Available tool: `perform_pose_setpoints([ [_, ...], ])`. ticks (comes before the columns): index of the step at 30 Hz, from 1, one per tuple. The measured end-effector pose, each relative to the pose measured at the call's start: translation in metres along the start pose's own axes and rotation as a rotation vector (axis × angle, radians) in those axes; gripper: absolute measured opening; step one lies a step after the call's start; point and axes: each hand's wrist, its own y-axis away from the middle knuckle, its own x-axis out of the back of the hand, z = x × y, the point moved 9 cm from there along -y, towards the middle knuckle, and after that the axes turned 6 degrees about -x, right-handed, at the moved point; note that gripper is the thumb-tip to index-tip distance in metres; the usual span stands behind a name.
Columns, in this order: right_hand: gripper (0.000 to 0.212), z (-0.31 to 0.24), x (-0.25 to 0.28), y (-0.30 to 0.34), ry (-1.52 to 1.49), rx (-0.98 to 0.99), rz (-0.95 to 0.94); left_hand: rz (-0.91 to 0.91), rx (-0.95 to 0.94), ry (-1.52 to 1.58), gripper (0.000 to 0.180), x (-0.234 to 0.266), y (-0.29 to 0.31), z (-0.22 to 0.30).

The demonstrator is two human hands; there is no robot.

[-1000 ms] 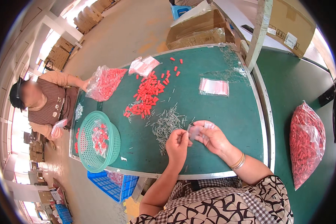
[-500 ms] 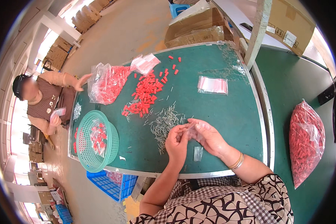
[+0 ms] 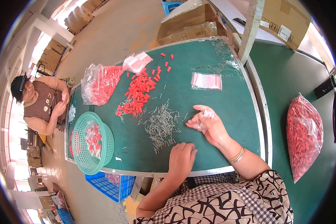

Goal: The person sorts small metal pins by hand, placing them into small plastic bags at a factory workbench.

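Note:
My right hand (image 3: 210,126) is palm up over the green table (image 3: 227,108), holding a small clear plastic bag (image 3: 204,118). My left hand (image 3: 182,158) lies knuckles up near the front edge, fingers curled on the surface beside a scatter of small metal pins (image 3: 161,125). Whether it grips any pins is hidden. A pile of red plastic caps (image 3: 138,94) lies beyond the pins.
A green mesh basket (image 3: 80,149) with filled little bags sits at the left front corner. Also here: a clear bag of red caps (image 3: 100,84), a stack of empty small bags (image 3: 206,81), a big red-filled bag (image 3: 304,134), cardboard boxes (image 3: 190,24). A seated person (image 3: 41,102) works at the left end.
My hands, together over the small bag before, have come apart. The left hand dropped to the table near the front edge; the right keeps the bag. The person at left drew their arm back.

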Motion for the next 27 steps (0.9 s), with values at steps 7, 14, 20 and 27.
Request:
perform_pose_setpoints([
  [7, 0.01, 0.014, 0.0, 0.003, 0.115, -0.135, -0.01, 0.271, 0.548, 0.997, 0.016, 0.004, 0.011, -0.072],
  [14, 0.025, 0.014, -0.021, 0.009, 0.701, 0.002, -0.07, 0.447, 0.431, 0.969, 0.025, 0.018, -0.006, -0.073],
  [20, 0.014, 0.016, -0.016, 0.009, 0.884, 0.089, -0.003, 0.402, 0.375, 1.005, 0.028, 0.01, -0.016, -0.069],
  [27, 0.008, 0.021, -0.002, 0.009, 0.682, -0.062, 0.084, 0.382, 0.383, 1.032, 0.029, 0.012, -0.02, -0.071],
])
